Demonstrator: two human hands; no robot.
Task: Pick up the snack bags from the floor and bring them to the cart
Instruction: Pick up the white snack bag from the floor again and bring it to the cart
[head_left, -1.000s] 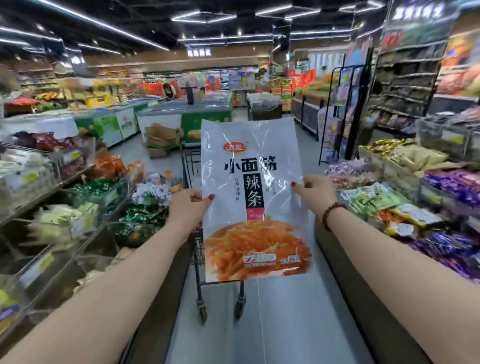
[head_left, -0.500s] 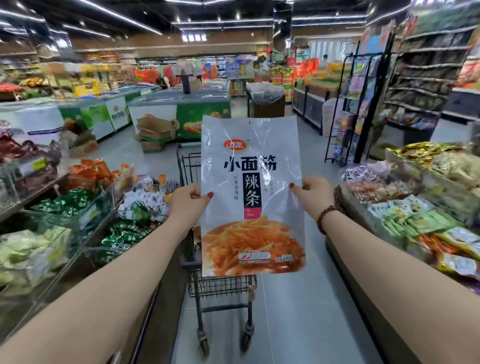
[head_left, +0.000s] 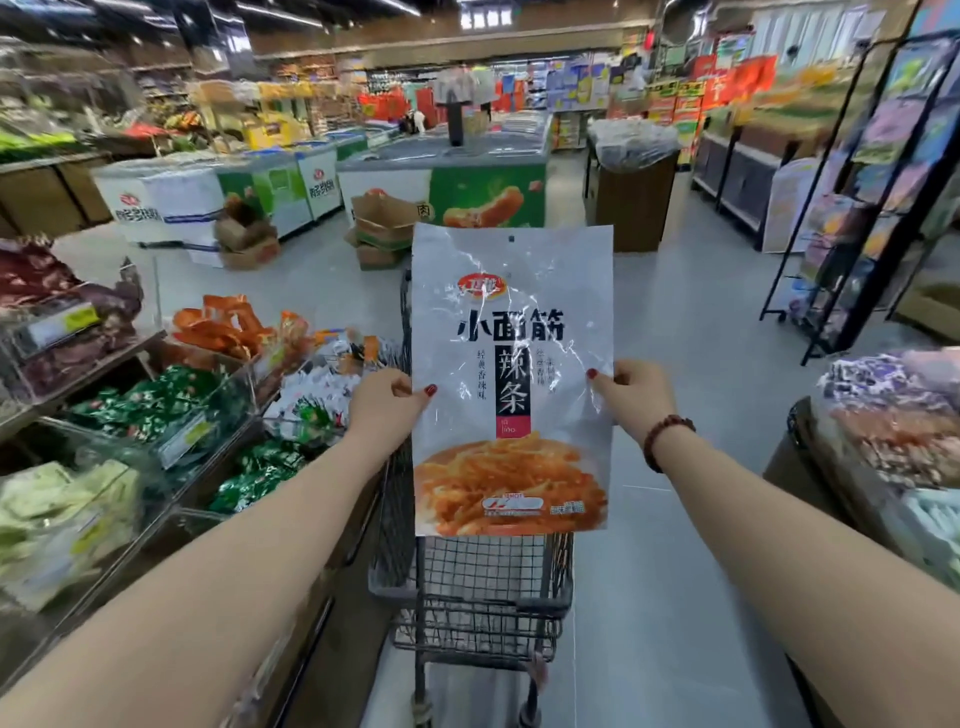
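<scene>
Hidden and cut-off items, aisle view

Snack bag (head_left: 511, 379) covered the upper cart (head_left: 467, 597) at frame centre; cart wheels cropped at bottom edge; far shelving upper left was blurred.

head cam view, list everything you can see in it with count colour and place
snack bag: one, white with black lettering and an orange food picture, held upright at centre, in front of the cart
cart: one, dark wire, straight ahead in the aisle, mostly behind the bag
snack bins: several, clear, with green, orange, dark red and white packets, left side
freezer chests: several, white and green, across the aisle ahead
cardboard boxes: a small stack, brown, on the floor before the freezers
display rack: one, black wire, right side
wrapped packets: a pile, purple and orange, near right
bracelet: one, dark red beads, right wrist
left hand: grips the bag's left edge
right hand: grips the bag's right edge
</scene>
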